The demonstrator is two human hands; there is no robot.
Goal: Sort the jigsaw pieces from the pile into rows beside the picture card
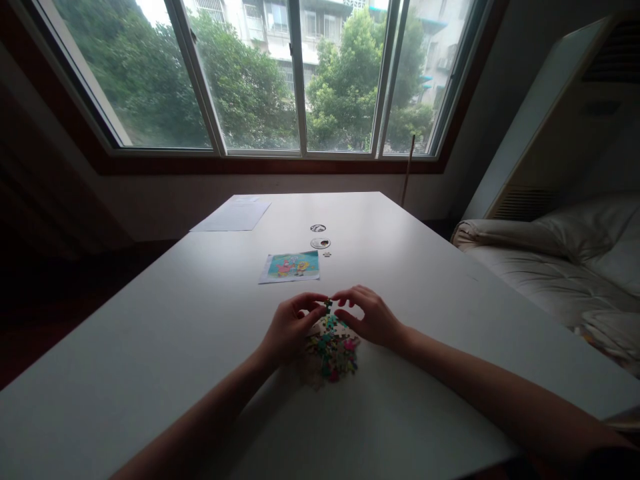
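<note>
Between the thumb and index finger of my left hand [295, 323] a small dark green jigsaw puzzle piece [328, 306] is held upright. My right hand [370, 317] is just to the right of it, thumb and fingers apart. Its index fingertip is at the top edge of the piece; I cannot tell whether it touches. Below both hands lies a loose pile of jigsaw puzzle pieces [333, 353] in green, pink, teal and plain backing colour. My left hand hides part of the pile's left side.
A colourful cartoon picture sheet [293, 267] lies beyond the hands on the white table [425, 280]. Behind it are two round discs, a nearer one [321, 243] and a farther one [318, 228], and a small loose piece [327, 254]. White papers [233, 215] lie far left; a sofa [545, 260] stands right.
</note>
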